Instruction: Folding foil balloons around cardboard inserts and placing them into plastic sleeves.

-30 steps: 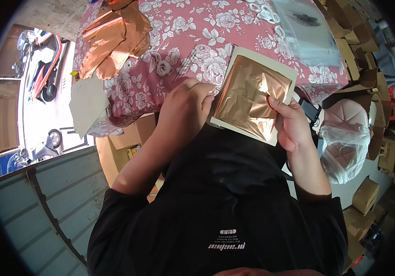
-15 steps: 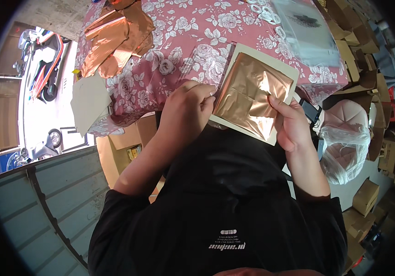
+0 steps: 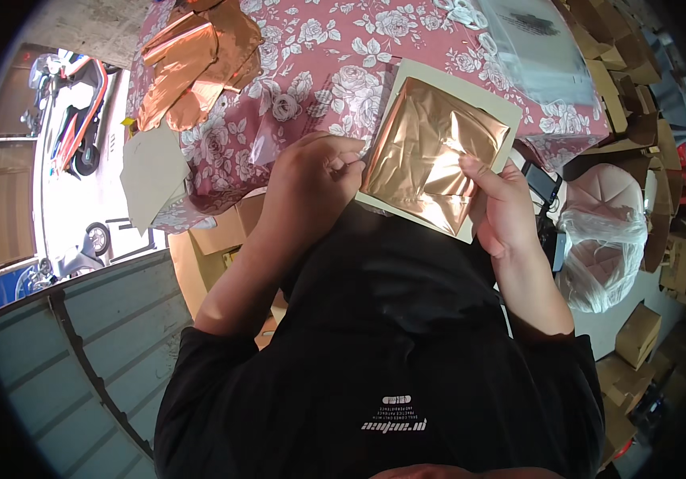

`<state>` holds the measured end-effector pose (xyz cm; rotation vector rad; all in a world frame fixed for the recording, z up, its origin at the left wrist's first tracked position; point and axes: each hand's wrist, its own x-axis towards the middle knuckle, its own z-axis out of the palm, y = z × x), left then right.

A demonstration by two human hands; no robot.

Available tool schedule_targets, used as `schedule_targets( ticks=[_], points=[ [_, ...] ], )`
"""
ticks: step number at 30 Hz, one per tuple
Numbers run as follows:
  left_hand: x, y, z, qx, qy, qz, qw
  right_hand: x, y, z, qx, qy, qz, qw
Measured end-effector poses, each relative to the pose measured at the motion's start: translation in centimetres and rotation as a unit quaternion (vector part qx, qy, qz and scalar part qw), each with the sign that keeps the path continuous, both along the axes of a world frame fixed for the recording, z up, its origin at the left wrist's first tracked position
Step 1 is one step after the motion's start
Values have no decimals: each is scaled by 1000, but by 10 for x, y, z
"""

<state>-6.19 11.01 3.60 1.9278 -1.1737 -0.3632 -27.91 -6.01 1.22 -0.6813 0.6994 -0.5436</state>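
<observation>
A folded copper-coloured foil sheet [image 3: 415, 152] lies on a cream card [image 3: 490, 104], tilted above the near edge of the table. My right hand [image 3: 506, 203] grips the card's right edge, with the thumb on the foil and the other fingers partly hidden behind. At the card's left edge is my left hand [image 3: 315, 176], its thumb and forefinger closed in a pinch. What they hold, if anything, is too small to make out. Glossy clear film shows faintly around the card's left side, and a pale see-through patch [image 3: 264, 149] shows beyond my left hand.
Loose copper foil pieces [image 3: 199, 60] pile up at the far left of the flowered tablecloth [image 3: 303, 88]. Cream cards [image 3: 151, 176] sit at its left corner. Clear plastic bags [image 3: 538, 56] lie far right. A plastic-wrapped stool [image 3: 602, 239] and cardboard boxes [image 3: 638, 335] stand at right.
The card with the foil has shifted slightly left and away from me, my right hand moving with it. My left hand has moved a little left, still pinched.
</observation>
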Motion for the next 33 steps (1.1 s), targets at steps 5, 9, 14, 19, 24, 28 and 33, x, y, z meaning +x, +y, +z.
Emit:
schedule_targets(
  ticks=[5,9,14,19,24,28,33],
  points=[
    [0,3,-1,8,-5,-12,1000,4,10,1,-10,4,-28,1000],
    [0,3,3,-1,-34,-16,999,1,12,-2,-41,6,-30,999],
    [1,2,-1,-26,-59,0,998,-6,13,-6,-57,-2,-31,998],
    [-2,3,-4,-26,-97,-12,995,-12,18,-4,-37,8,-42,998],
    [-1,1,-11,-50,-133,-18,990,-12,14,-4,-24,2,-58,998],
    [0,0,-14,-60,-141,-25,988,-9,9,-4,13,12,-27,999],
    [-5,-1,-12,-71,-140,-24,987,-13,11,-3,26,11,-13,1000]
  ],
)
